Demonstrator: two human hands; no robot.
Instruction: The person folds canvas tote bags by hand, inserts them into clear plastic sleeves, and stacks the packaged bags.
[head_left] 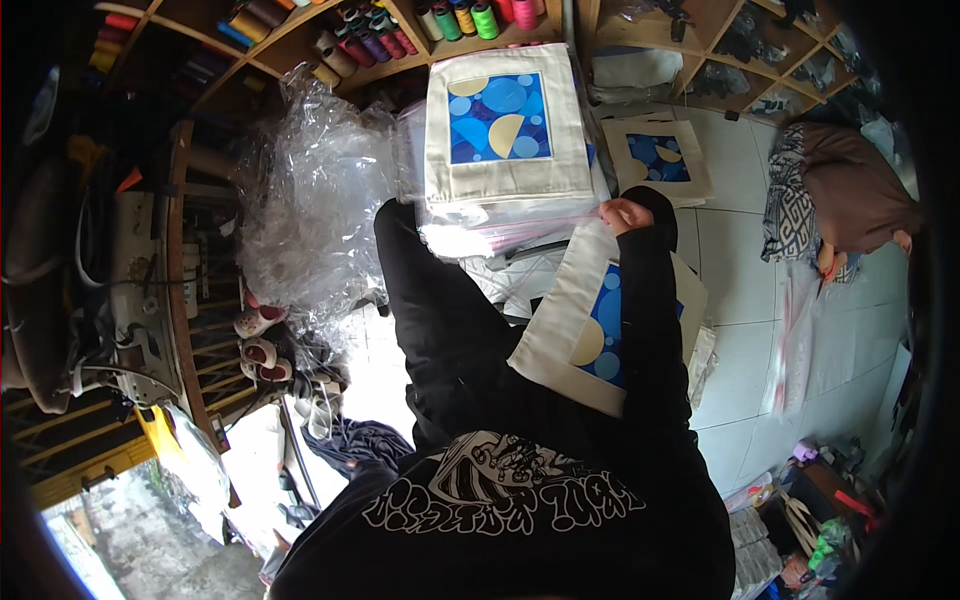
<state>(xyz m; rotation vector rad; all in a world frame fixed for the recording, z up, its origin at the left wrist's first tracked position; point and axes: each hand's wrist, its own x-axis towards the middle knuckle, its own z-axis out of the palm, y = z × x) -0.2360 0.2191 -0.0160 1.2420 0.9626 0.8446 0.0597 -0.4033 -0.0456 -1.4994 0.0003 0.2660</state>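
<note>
My right hand [625,215] is closed with its fingers at the top corner of a cream canvas bag [560,325] printed with blue and beige circles. The bag lies tilted against my right thigh, and my black sleeve covers part of its print. Just ahead, a stack of similar canvas pieces [505,185] rests on clear plastic packaging [470,235], its top print facing up. To the right of that stack, more printed canvas pieces [655,160] lie on the floor. I cannot see my left hand.
Crumpled clear plastic [315,190] is heaped on the left. Shelves with thread spools [480,20] stand ahead. At right, another person in brown [860,185] has a hand by clear plastic sleeves [795,340] on the tiled floor. A sewing machine [140,310] and clogs [262,358] are at left.
</note>
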